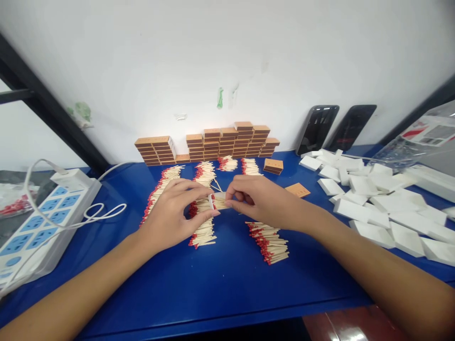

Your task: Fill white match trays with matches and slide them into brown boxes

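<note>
Near the middle of the blue table, my left hand (179, 208) holds a small white tray (212, 201) between thumb and fingers. Pale matchsticks (221, 201) reach from the tray to my right hand (254, 198), whose thumb and fingers pinch them at their right ends. Rows of red-tipped matches (203, 232) lie beneath and around my left hand. Another pile of matches (270, 244) is below my right wrist. An orange card (297, 190) lies flat beyond my right forearm.
Stacked matchboxes (227, 144) line the wall, with a separate matchbox (273, 166) in front. White trays (377, 189) are heaped at right, near two phones (317, 129). A power strip (48, 222) with white cables sits at left.
</note>
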A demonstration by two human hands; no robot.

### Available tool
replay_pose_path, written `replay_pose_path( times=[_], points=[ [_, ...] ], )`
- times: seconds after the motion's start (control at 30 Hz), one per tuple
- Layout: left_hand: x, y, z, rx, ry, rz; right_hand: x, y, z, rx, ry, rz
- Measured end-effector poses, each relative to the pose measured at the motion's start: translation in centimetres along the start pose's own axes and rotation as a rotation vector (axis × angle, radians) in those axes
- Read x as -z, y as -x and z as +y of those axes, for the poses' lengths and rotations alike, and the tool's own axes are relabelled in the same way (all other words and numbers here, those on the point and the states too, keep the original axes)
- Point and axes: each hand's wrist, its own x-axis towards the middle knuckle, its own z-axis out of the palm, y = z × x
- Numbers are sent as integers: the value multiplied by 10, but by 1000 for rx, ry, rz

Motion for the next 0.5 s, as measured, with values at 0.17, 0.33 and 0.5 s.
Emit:
replay_pose_path(
  times=[0.17,0.33,0.5],
  points=[
    [0,0,0,27,-24,12,23,1,13,-67,108,76],
    [0,2,-2,37,-27,24,48,7,39,-199,253,-120],
    [0,2,-3,31,-23,20,41,7,44,-293,235,-271]
  ],
)
